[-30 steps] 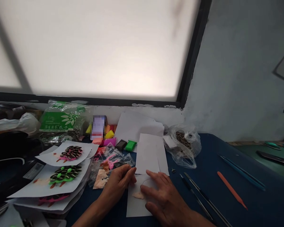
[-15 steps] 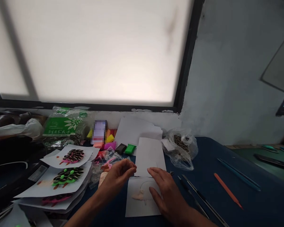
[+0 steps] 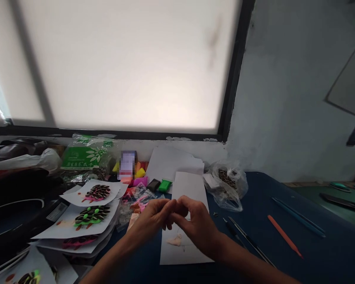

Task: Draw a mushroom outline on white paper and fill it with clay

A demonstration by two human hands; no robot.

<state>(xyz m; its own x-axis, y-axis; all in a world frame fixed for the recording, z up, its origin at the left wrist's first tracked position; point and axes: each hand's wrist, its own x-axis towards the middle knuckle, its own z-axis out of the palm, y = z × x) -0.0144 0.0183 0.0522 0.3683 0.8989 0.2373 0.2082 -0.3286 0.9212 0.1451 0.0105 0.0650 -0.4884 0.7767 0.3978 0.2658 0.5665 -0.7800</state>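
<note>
Above a small white sheet of paper (image 3: 173, 258), my left hand (image 3: 156, 213) and my right hand (image 3: 197, 219) meet, fingertips touching. Both have curled fingers pinched together; whatever may be between them is too small or hidden to make out. On the sheet are a pencil outline and a flat patch of pale peach clay (image 3: 175, 240), partly overhung by my right hand. Behind my hands lies another blank sheet (image 3: 189, 185). Left of my left wrist sits a peach clay block (image 3: 133, 221), partly covered by the arm.
At left are stacked papers (image 3: 106, 227) bearing hedgehog figures of seeds and clay. Clay packets, including a green one (image 3: 165, 185), lie behind. A plastic bag of seeds (image 3: 226, 183), a pen (image 3: 235, 232), an orange clay tool (image 3: 284, 235) and blue tweezers (image 3: 298, 217) lie at right.
My right hand has lifted off the small sheet and moved left and up to meet my left hand. Its fingers have gone from spread to pinched. The view has shifted slightly.
</note>
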